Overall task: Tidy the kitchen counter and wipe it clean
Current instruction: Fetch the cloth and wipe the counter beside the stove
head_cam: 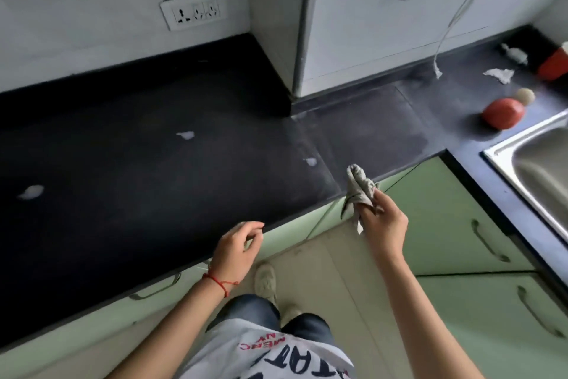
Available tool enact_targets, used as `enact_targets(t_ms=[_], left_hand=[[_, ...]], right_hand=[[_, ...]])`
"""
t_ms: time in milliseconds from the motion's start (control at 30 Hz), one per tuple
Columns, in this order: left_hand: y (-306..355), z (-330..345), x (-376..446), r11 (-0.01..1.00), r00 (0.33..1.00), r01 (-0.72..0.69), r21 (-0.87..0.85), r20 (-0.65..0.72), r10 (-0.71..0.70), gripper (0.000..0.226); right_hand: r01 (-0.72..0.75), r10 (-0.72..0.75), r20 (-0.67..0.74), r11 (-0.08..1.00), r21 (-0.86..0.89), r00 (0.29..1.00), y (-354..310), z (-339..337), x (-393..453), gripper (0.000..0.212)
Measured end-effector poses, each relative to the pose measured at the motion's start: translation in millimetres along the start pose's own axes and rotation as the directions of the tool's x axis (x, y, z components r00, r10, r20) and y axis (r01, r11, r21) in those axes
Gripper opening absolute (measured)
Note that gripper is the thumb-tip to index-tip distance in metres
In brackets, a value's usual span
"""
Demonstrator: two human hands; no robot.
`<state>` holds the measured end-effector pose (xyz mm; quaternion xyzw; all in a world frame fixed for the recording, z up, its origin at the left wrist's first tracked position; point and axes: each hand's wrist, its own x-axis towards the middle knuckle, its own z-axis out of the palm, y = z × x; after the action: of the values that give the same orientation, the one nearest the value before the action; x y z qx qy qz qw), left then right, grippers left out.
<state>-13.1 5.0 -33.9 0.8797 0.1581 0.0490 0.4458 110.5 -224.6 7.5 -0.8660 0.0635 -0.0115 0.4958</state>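
Wiping could simply smear the white blobs across the dark worktop if the bunched grey cloth is dragged unfolded. It is pinched in the right hand, raised just off the worktop's front edge. The left hand is held loosely curled, empty, beside that edge.

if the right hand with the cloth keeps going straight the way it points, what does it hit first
Probably the front edge of the black counter. The right hand grips the grey cloth just off that edge, cloth tip angled up and slightly left. Past it, the nearest white smear lies roughly in line, though height above the counter is unclear.
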Motion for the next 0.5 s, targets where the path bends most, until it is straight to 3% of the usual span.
enact_targets(t_ms=[67,133,200,300,400,500], left_hand=[[-4,1,21,0.975,0.984,-0.161,0.155,-0.055,0.171,0.037],[-12,1,42,0.913,0.963,-0.23,0.337,-0.056,0.263,0.034],[-22,0,58,0.856,0.978,-0.191,0.48,0.02,0.207,0.042],[-37,-4,69,0.793,0.993,-0.106,0.6,0.105,0.053,0.053],[-46,-7,71,0.743,0.984,-0.154,0.651,0.166,0.059,0.056],[-49,-8,71,0.734,0.981,-0.177,0.655,0.176,0.079,0.055]], right_hand=[[0.086,-0.086,-0.006,0.996,-0.035,0.996,-14,15,17,0.018],[0.203,-0.202,0.014,0.975,-0.096,0.979,-23,30,32,0.027],[0.322,-0.313,0.078,0.919,-0.228,0.947,-26,45,46,0.034],[0.511,-0.441,0.259,0.749,-0.422,0.859,-17,73,55,0.041],[0.577,-0.385,0.442,0.661,-0.48,0.81,1,98,44,0.049],[0.558,-0.363,0.431,0.629,-0.541,0.826,3,112,52,0.06]])
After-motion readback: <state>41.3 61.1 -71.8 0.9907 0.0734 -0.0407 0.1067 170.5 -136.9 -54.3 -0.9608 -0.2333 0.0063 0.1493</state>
